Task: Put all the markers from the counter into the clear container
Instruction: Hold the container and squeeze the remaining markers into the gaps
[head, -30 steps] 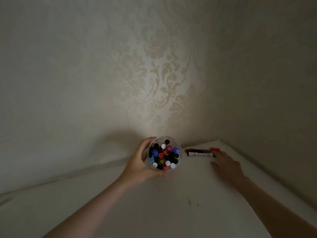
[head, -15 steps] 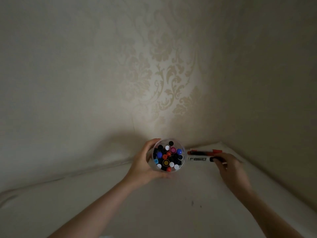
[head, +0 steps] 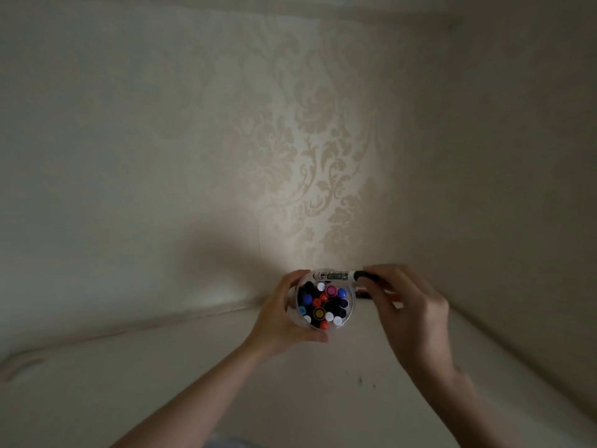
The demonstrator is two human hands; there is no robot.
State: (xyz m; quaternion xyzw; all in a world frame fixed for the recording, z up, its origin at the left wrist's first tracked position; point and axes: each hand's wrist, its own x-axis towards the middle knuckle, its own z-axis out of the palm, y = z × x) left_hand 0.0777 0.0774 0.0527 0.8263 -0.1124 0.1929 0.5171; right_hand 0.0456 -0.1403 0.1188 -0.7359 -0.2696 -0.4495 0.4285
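Observation:
A clear round container (head: pixel 350 305) stands on the white counter (head: pixel 226 383), packed with several markers whose coloured caps point up. My left hand (head: pixel 281 321) wraps around its left side. My right hand (head: pixel 410 312) pinches the black cap end of a white-barrelled marker (head: pixel 336 275), held level over the container's far rim. A red marker (head: pixel 361 293) lies on the counter behind my right hand, mostly hidden by my fingers.
The counter ends in a corner where two walls with pale floral wallpaper (head: pixel 323 156) meet just behind the container. A few small dark specks (head: pixel 360 379) mark the counter in front of my hands.
My right hand took hold of the white marker on the counter, lifted it and carried it left over the container. My left hand kept its hold on the container.

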